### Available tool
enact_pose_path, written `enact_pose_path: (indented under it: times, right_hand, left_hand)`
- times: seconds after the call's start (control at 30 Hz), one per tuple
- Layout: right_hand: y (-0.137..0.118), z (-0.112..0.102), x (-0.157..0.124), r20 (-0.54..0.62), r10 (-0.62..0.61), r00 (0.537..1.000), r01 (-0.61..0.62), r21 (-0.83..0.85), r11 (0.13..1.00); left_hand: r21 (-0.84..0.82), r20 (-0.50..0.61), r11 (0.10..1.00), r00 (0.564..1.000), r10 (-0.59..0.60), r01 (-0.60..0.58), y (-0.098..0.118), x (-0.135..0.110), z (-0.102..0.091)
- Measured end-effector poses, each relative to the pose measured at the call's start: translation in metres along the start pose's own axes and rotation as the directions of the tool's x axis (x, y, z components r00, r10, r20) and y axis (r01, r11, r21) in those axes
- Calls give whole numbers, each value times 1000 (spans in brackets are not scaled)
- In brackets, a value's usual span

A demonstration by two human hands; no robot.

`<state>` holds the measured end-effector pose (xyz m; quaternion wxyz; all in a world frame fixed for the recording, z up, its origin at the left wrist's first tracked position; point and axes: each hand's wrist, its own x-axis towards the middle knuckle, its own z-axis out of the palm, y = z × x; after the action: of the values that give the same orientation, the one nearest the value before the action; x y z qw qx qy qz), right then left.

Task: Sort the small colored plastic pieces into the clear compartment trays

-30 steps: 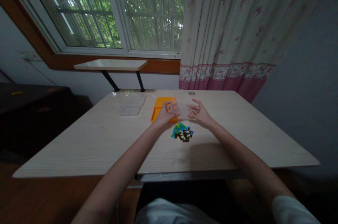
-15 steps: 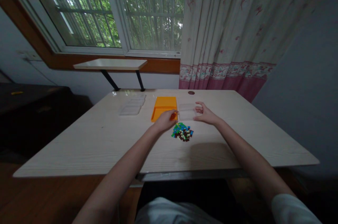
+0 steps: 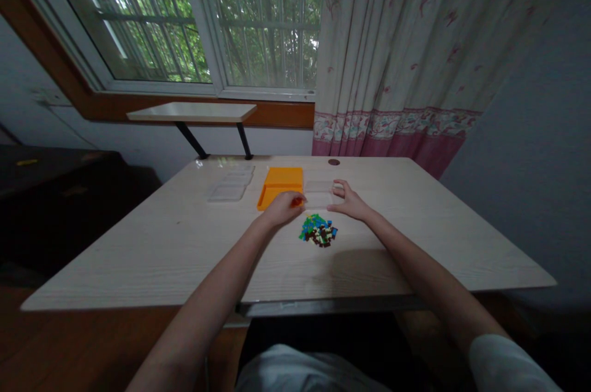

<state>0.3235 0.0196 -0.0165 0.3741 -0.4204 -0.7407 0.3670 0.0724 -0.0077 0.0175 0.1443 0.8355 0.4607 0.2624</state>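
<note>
An open orange plastic case point(image 3: 285, 176) lies flat on the table, its lid side away from me. My left hand point(image 3: 285, 207) curls round its near right corner, fingertips partly hidden. Against the case's right side is a clear plastic box point(image 3: 317, 196). My right hand point(image 3: 349, 202) spans the right edge of that box, thumb at the near corner and fingers bent over the farther part. Just in front of both hands is a pile of small toy bricks point(image 3: 318, 232) in green, blue, dark brown and cream.
A clear compartment tray point(image 3: 232, 184) lies left of the orange case. Behind it a raised shelf point(image 3: 194, 112) stands on black legs. A round dark cable cover point(image 3: 333, 162) sits near the table's back edge, below the window and curtain point(image 3: 392, 72).
Both hands have shifted slightly left, and the orange case and clear box have slid left with them. The brick pile and the compartment tray have stayed in place.
</note>
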Motion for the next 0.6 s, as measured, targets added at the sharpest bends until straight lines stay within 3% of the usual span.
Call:
enact_pose_path:
  times: [0.6]
  right_hand:
    - [5, 2, 0, 14, -26, 1000, 26, -17, 1000]
  left_hand:
    - [108, 63, 994, 998, 18, -25, 0, -1, 5]
